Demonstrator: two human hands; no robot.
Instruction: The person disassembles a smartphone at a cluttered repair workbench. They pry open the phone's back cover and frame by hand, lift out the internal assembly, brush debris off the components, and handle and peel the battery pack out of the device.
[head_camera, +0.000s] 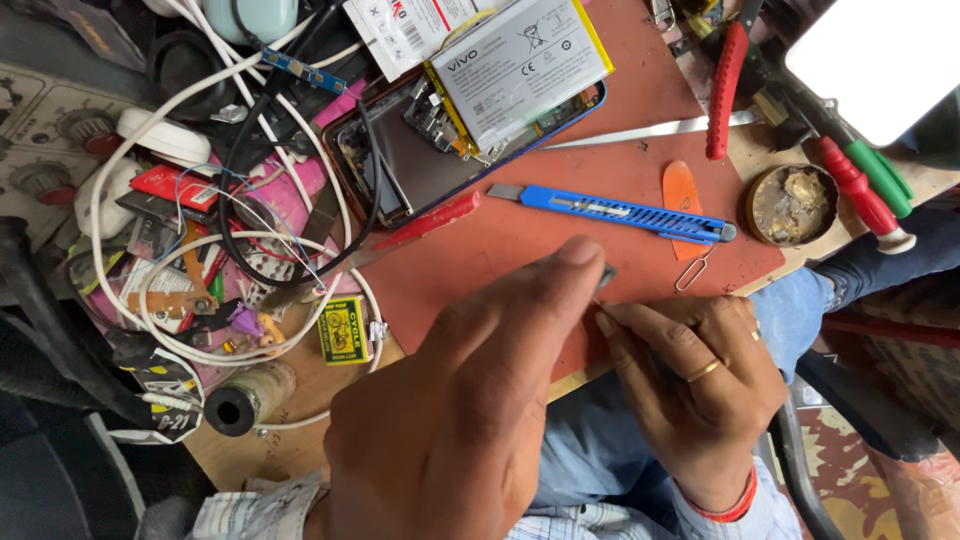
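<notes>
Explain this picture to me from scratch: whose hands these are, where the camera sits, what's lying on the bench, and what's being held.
One camera, worn on a person's head, looks down at their own bare hands. The left hand and right hand pinch a tiny dark part between their fingertips; what it is cannot be made out. Below lies a red work mat carrying an opened phone with its battery lifted, a blue utility knife, an orange pry pick and a SIM pin. Tangled white cables lie beside it.
</notes>
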